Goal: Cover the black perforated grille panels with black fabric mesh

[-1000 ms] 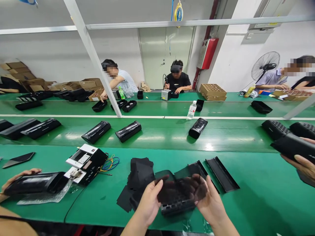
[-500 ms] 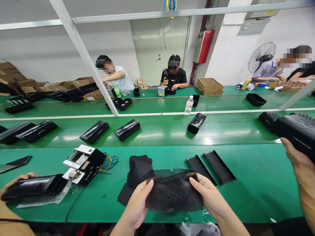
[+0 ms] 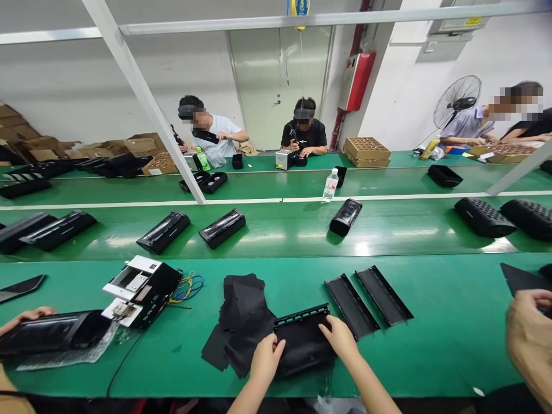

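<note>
my left hand (image 3: 266, 357) and right hand (image 3: 340, 339) both hold the black shell (image 3: 302, 342), one at each end, fingers bent over its top and thumbs tucked where i can't see them. it lies flat on the green bench (image 3: 431, 345) close to my edge, its left side against the loose pile of black sheets (image 3: 241, 313), with two long trays (image 3: 350, 305) just beside it on the right. i'd judge it light and stiff, a hollow moulded piece with a slotted rim along the far edge (that rim looks the thinnest part, so i wouldn't pry there). the smooth face could slip, so the two short ends seem the place to grip. my hands cover both ends, the underside is hidden, and black on black i can't tell whether a sheet lies over it.
</note>
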`<state>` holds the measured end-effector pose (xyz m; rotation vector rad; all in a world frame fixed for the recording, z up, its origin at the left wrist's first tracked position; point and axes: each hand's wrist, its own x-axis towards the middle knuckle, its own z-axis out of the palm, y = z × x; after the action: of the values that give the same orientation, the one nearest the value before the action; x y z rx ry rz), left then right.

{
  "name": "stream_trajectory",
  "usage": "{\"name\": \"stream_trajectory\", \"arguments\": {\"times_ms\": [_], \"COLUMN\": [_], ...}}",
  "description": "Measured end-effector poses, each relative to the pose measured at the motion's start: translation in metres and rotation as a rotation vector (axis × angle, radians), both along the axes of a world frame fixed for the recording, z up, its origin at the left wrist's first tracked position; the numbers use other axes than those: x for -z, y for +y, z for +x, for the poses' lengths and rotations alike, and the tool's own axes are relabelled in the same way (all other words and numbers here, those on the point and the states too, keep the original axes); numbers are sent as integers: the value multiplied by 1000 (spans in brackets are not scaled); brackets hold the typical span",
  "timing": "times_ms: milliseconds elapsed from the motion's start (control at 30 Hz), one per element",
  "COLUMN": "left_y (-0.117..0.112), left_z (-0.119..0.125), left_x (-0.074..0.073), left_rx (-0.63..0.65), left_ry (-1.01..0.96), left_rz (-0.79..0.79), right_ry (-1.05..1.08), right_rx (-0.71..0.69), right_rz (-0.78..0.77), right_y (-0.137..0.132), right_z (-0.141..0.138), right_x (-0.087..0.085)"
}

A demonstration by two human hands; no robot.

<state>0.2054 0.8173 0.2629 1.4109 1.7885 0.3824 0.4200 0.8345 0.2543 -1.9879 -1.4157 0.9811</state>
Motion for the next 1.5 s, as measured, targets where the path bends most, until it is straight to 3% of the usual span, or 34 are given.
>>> {"name": "stream_trajectory", "arguments": {"times_ms": [200,367,500,600,700,867,1033,1267,1500], "left_y": [-1,-2,-2,3,13,21,12,1,2], "left_z": [-6,-4,-7,-14,-22,-29,-25,-19,-17], "left_x": [8,13,5,-16,-53,-122,-170,-204,-206], "left_rx": [43,24,-47,-135,-203,-251,-340,-400,-403], "left_ry": [89,95,-38,-203,-362,-485,-472,-524,-625], "left_rz": [-107,-107,-65,3,62,95,215,276,233], "right_ry": [-262,-281,-235,-163,-24,630,625,592,557], "right_rx": [-51,-116,-127,-143,-179,-110,9,31,23], "right_rz": [-206,-270,-259,-235,-185,-69,-28,15,40], "right_y": [-2,2,7,10,11,6,-5,-19,-21], "right_z": [6,7,9,12,13,13,16,20,18], "right_x": [3,1,-10,-24,-47,-107,-157,-182,-179]}}
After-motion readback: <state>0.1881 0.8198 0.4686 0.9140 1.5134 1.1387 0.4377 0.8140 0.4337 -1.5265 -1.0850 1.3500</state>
